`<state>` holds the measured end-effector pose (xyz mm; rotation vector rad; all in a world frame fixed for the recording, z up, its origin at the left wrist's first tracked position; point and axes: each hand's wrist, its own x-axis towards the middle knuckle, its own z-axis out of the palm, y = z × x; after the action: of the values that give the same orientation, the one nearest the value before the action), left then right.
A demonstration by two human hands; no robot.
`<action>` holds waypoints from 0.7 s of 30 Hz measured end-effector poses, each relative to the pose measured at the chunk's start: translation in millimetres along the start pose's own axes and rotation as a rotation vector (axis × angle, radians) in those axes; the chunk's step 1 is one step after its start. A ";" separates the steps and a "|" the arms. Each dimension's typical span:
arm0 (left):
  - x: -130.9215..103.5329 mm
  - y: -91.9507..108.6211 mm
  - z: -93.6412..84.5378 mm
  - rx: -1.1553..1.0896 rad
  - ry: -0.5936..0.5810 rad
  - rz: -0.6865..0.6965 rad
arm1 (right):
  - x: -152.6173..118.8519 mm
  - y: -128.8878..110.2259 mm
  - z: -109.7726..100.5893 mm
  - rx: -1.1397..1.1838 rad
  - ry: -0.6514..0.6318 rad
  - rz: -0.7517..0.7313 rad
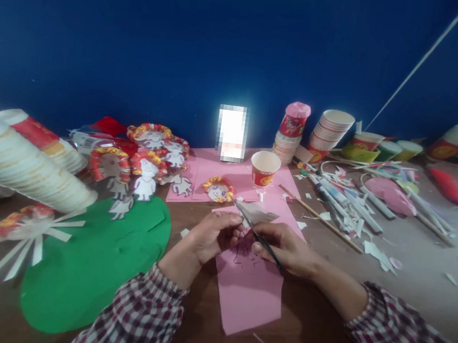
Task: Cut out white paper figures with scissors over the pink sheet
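Note:
My right hand [282, 246] is closed round a pair of dark-handled scissors [268, 247], whose narrow blades slant up and left between my hands. My left hand [216, 236] is closed, thumb against fingertips, close beside the blades; what it pinches is too small and blurred to make out. Under both hands lies a pink paper sheet [246, 295] with dark drawn lines, partly hidden by my fingers. A greyish paper scrap [263, 214] rests just beyond the scissors. Past my fingertips lies a round paper face [218, 190] with a red and yellow rim.
A paper cup [264, 170] stands on more pink paper, with stacked cups [330, 137] behind. Left are paper figures [146, 177], a green paper oval [89, 271] and a leaning cup stack [32, 159]. Markers [339, 200], a wooden stick [324, 220] and scraps lie right.

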<state>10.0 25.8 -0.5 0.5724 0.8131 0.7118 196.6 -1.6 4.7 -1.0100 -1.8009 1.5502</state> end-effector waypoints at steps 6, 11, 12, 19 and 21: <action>-0.5 0.6 -0.9 0.009 -0.028 0.016 | 0.7 1.0 -0.3 -0.002 -0.016 -0.001; -1.0 1.3 0.0 0.002 0.005 0.006 | 1.9 -1.4 0.3 0.003 -0.028 -0.004; -1.1 1.5 0.3 0.001 0.007 0.005 | 2.1 -2.2 0.1 -0.002 -0.028 -0.002; -0.7 1.3 -0.7 -0.003 -0.010 0.010 | 1.8 -2.0 -0.4 -0.030 -0.018 0.001; -0.6 0.6 -0.8 0.008 -0.018 0.026 | 1.8 -0.4 -0.2 -0.012 -0.023 -0.010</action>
<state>8.9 25.9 -0.3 0.5971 0.7932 0.7267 195.6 -0.1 5.0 -0.9903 -1.8305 1.5528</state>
